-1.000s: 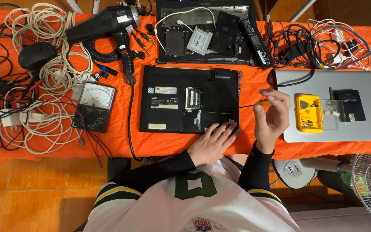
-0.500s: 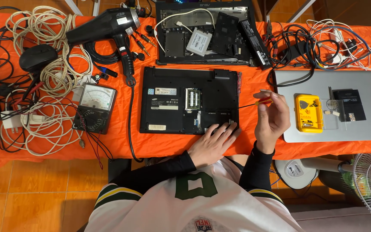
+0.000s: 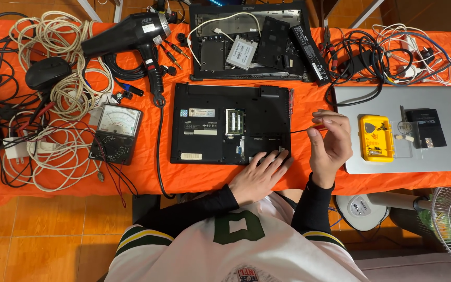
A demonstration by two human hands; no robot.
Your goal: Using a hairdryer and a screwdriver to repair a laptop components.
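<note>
1. The left hand (image 3: 259, 175) lies flat, fingers spread, on the near right corner of the black laptop (image 3: 230, 124), which sits upside down with its base facing up on the orange tablecloth (image 3: 309, 99).
2. The right hand (image 3: 331, 141) is raised just beside the laptop's right edge, fingers curled and pinched on a thin dark screwdriver (image 3: 301, 129) whose shaft points left toward the laptop.
3. In the laptop's base an open bay shows green memory modules (image 3: 236, 121).
4. Behind it lies a second, opened laptop chassis (image 3: 251, 44) with a silver drive (image 3: 242, 52) resting inside.
5. Right of the right hand sits a closed silver laptop (image 3: 444, 151) carrying a yellow tool case (image 3: 376, 138) and a small black part (image 3: 428, 128).
6. To the left are an analogue multimeter (image 3: 116, 133), a black heat gun (image 3: 131, 36), a black mouse (image 3: 47, 73) and heaps of white cables (image 3: 53, 104).
7. Tangled black and white leads (image 3: 392, 52) crowd the far right corner.
</note>
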